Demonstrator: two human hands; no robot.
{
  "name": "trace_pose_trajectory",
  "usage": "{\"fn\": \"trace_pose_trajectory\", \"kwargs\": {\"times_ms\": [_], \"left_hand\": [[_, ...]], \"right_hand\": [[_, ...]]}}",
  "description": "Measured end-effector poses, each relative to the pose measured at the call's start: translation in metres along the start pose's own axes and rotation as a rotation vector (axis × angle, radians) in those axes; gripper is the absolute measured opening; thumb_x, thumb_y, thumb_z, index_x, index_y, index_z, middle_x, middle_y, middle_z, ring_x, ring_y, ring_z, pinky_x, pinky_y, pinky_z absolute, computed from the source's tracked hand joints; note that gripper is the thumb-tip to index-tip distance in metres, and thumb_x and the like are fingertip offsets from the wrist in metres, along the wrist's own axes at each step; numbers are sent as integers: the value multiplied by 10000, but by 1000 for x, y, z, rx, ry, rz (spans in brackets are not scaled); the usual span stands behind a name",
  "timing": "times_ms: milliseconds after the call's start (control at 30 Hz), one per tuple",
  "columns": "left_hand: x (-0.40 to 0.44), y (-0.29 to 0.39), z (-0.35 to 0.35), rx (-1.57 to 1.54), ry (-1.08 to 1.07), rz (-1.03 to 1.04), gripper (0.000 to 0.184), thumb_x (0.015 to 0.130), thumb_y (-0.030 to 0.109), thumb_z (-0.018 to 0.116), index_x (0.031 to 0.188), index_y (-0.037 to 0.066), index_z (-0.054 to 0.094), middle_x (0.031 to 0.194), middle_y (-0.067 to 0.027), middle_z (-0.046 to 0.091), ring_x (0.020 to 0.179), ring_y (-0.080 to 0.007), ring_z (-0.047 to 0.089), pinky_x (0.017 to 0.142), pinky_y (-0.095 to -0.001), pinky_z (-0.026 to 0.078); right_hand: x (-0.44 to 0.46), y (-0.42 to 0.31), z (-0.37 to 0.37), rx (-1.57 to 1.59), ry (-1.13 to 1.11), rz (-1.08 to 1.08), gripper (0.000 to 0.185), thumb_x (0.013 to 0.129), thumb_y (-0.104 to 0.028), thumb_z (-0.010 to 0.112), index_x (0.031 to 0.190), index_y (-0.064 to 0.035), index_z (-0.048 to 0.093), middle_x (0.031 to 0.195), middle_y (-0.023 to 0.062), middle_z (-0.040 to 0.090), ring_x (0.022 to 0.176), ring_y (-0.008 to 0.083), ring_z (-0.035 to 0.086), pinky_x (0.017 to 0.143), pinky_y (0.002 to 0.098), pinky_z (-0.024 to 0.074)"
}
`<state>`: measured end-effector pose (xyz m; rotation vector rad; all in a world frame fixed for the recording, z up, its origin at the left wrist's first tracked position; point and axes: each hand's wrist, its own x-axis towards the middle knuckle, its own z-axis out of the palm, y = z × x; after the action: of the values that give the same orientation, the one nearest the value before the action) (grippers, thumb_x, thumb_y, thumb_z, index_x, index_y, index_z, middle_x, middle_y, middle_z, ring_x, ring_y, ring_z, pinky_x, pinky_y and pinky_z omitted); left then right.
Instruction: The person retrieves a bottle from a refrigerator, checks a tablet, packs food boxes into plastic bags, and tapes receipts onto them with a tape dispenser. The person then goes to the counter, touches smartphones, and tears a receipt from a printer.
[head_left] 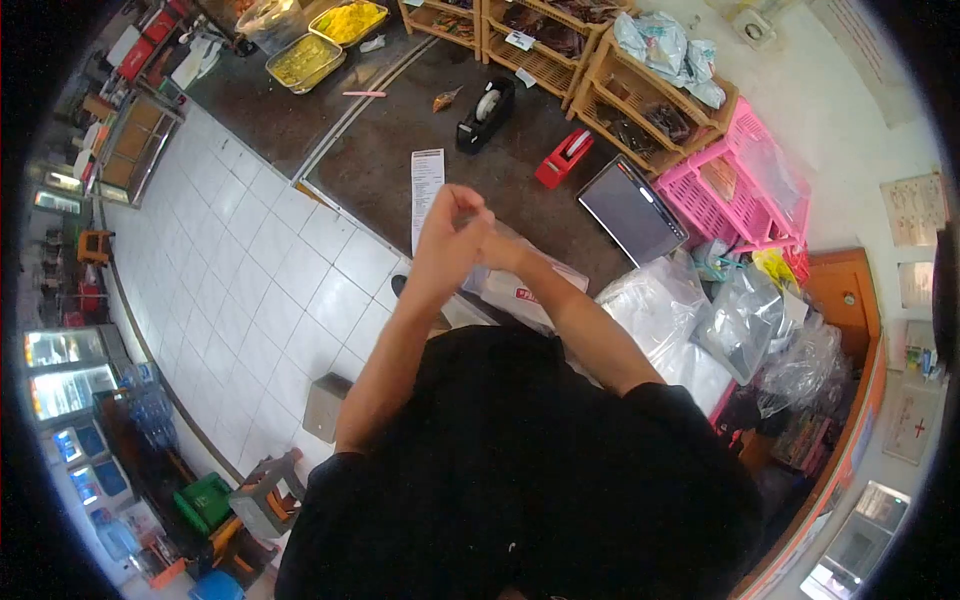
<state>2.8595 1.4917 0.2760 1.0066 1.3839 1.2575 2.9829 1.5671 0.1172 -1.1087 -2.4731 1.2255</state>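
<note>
My left hand and my right hand meet above the near edge of the dark counter. Fingers of both are curled and pressed together, and whatever they pinch is hidden. Just below and beside my right hand lies a clear plastic bag with red print; whether the fingers grip its top I cannot tell. A long printed receipt rests flat on the counter beyond my left hand.
On the counter are a black tape dispenser, a red tape dispenser and a tablet. Wicker racks and a pink basket line the wall. Plastic bags pile up at right; a grey stool stands on the tiles.
</note>
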Motion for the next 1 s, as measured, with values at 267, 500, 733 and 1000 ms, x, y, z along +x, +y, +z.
{"fn": "trace_pose_trajectory", "kwargs": {"times_ms": [267,500,733,1000], "left_hand": [[39,20,-33,-247,-77,-64,128,959,82,613,1082,59,590,1090,-46,605,880,-150,651,741,-283,480],[0,46,39,532,-861,145,341,867,128,696,1175,-2,632,1037,-103,684,884,-167,662,791,-313,506],[29,-20,84,191,-696,-287,257,921,185,635,1043,-40,654,895,-128,694,833,-246,702,755,-383,542],[40,-10,111,959,-649,706,297,881,270,633,975,-11,628,1104,-213,622,854,-463,675,797,-508,562]], "right_hand": [[-139,-98,-145,-592,-579,299,508,968,-538,547,1112,-69,677,1135,200,677,1119,382,608,924,509,470],[-189,-102,-167,-523,122,-237,185,809,-142,671,980,-77,643,944,123,689,971,319,640,901,442,475],[-191,-113,-117,-80,781,-56,205,810,-25,712,997,-37,630,992,144,650,983,330,650,800,389,529],[-134,-76,-25,1522,637,275,173,957,-163,673,1081,-43,666,1058,88,675,996,213,661,868,341,537]]}}
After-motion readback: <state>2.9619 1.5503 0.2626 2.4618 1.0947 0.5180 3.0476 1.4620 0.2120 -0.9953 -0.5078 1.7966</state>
